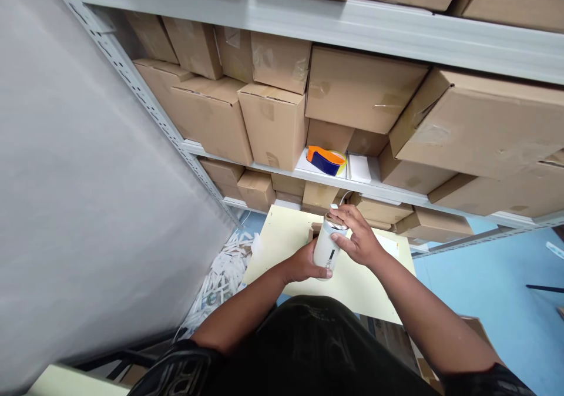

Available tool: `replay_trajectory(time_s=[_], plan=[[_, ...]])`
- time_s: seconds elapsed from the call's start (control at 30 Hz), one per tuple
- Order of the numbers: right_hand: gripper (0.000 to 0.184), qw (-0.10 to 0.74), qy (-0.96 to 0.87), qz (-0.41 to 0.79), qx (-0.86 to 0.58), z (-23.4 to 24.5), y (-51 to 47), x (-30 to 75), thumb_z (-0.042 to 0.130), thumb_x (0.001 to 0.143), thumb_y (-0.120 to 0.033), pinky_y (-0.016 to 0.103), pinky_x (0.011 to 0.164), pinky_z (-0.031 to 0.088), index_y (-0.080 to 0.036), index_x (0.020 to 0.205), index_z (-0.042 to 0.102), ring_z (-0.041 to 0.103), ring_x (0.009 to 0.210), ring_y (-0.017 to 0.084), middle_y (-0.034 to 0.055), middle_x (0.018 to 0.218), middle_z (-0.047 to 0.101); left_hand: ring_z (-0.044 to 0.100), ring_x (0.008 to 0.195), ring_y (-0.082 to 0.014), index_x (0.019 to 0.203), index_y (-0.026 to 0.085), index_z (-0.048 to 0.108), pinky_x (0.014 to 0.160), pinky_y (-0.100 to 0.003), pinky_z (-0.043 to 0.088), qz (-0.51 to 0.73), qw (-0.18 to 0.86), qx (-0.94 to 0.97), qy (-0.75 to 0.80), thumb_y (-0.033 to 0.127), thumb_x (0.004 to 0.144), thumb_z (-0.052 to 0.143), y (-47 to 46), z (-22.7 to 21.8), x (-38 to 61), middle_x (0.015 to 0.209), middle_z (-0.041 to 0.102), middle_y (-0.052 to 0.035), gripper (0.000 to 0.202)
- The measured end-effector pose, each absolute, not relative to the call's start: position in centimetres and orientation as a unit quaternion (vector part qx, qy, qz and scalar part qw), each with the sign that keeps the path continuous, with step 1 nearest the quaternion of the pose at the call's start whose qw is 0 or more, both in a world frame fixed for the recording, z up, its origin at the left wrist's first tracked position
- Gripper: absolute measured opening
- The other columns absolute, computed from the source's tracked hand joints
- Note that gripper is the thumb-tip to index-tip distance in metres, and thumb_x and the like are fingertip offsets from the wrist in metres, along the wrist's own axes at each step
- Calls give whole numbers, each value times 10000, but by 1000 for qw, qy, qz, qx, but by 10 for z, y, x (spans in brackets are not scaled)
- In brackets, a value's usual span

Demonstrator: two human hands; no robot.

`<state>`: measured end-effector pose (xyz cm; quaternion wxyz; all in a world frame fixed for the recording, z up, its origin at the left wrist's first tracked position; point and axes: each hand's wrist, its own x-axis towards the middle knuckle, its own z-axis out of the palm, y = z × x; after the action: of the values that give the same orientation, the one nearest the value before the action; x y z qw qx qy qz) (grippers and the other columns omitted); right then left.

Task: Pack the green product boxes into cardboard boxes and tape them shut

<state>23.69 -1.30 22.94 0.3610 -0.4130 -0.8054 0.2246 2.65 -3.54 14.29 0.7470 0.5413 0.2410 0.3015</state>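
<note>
A white canister (326, 249) with dark lettering on its side and a shiny metal top is held in front of me, tilted a little, above the pale yellow tabletop (277, 237). My left hand (304, 262) is wrapped round its lower part, with the thumb across the front. At the upper end, my right hand (359, 237) has its fingers over the metal top and its thumb against the side. A small white piece shows by the right fingertips; what it is I cannot tell. Just behind the canister, a small brown cardboard piece (314, 231) is partly hidden.
Metal shelving (308, 26) with several cardboard boxes (365, 90) stands ahead. An orange and blue tape dispenser (326, 160) and a white paper stack (359, 168) lie on one shelf. White paper strips (220, 272) heap on the floor beside the grey wall (97, 208).
</note>
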Motion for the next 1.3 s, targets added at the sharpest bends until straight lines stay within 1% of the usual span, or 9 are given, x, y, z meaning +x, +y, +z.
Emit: replay_trajectory(time_s=[0.2, 0.3, 0.4, 0.5, 0.73, 0.87, 1.0, 1.2, 1.3], plan=[[482, 400, -773, 240, -430, 224, -14, 234, 646, 928, -511, 530, 1043, 512, -303, 1363, 629, 598, 1194, 324, 120, 1247, 568, 633, 1037, -272, 1437, 194, 507, 916, -443, 515, 298, 755, 533, 239, 417, 680, 939, -37, 142, 30, 1115, 667, -105, 899], [708, 464, -693, 328, -445, 217, -25, 226, 730, 839, -611, 519, 1018, 537, -299, 1440, 524, 603, 1206, 336, 132, 1344, 556, 663, 1042, -284, 1417, 201, 521, 907, -446, 525, 284, 786, 508, 207, 378, 678, 940, -34, 147, 31, 1133, 679, -117, 867], [917, 489, -570, 499, -432, 208, -37, 217, 728, 799, -692, 412, 661, 612, -328, 1542, 333, 691, 824, 245, 125, 1320, 612, 704, 1002, -299, 1400, 190, 545, 895, -465, 533, 250, 830, 475, 151, 372, 670, 939, -28, 152, 29, 1167, 688, -150, 850], [779, 449, -501, 607, -424, 204, -41, 211, 697, 828, -686, 291, 409, 472, -299, 1454, 442, 562, 509, 143, 74, 1077, 714, 698, 1063, -343, 1383, 159, 577, 936, -490, 514, 238, 845, 464, 120, 411, 672, 932, -27, 152, 29, 1226, 681, -192, 834], [773, 553, -471, 499, -474, 206, -27, 201, 909, 663, -538, 389, 895, 570, -259, 1279, 534, 672, 1057, 254, 91, 1200, 702, 571, 1274, -330, 1487, 238, 462, 1026, -434, 462, 410, 770, 436, 222, 391, 726, 915, -41, 140, 46, 1427, 576, -155, 898], [697, 548, -442, 540, -462, 199, -36, 200, 849, 721, -584, 337, 703, 577, -258, 1253, 539, 683, 918, 237, 89, 1128, 716, 618, 1193, -333, 1443, 196, 517, 970, -419, 486, 414, 765, 438, 227, 409, 748, 888, -46, 140, 46, 1315, 647, -148, 817], [608, 461, -458, 647, -399, 195, -40, 207, 702, 805, -680, 256, 410, 412, -209, 1178, 608, 611, 613, 186, 91, 956, 728, 657, 1143, -364, 1379, 154, 571, 936, -457, 510, 367, 816, 409, 180, 524, 777, 826, -48, 142, 37, 1218, 678, -170, 752], [703, 534, -457, 554, -447, 203, -29, 206, 879, 682, -556, 259, 545, 516, -265, 1234, 555, 661, 802, 205, 59, 1035, 709, 591, 1239, -320, 1406, 220, 510, 1004, -428, 481, 442, 754, 428, 230, 454, 767, 877, -51, 149, 38, 1387, 600, -154, 773], [666, 506, -463, 593, -422, 206, -32, 205, 822, 739, -588, 246, 483, 475, -263, 1248, 542, 645, 730, 194, 59, 994, 704, 623, 1203, -337, 1389, 201, 537, 987, -447, 493, 413, 773, 429, 220, 457, 791, 856, -52, 151, 36, 1326, 638, -159, 725]])
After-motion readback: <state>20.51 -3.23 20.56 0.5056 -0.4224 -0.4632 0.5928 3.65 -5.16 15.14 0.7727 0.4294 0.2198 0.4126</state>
